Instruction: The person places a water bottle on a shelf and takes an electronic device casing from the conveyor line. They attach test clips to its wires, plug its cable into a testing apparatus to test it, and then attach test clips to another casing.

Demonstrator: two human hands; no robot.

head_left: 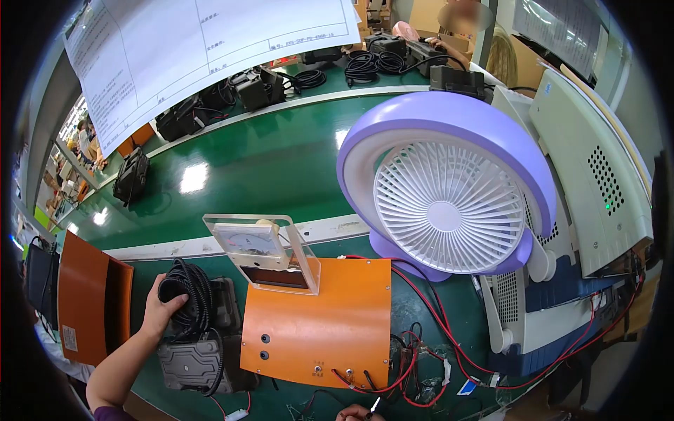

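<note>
At the lower left my left hand [164,306] is closed around a coil of black cable [188,291]. The coil rests over dark grey ribbed boxes [196,363]. One strand of the cable hangs down across the nearer box. My right hand [357,413] shows only in part at the bottom edge, fingers pinched on a small black piece with a white tip [375,405]; its kind cannot be made out. Between and beyond the hands sits an orange metal box [316,323] with switches and sockets. An analog panel meter [249,241] stands on it in a clear acrylic frame.
A purple and white fan [446,203] stands right of centre. Beige instruments [597,182] are stacked at the right, with red wires [449,330] running from them. Black boxes with cables [260,88] line the far side of the green conveyor [260,154]. A printed sheet [210,42] hangs above.
</note>
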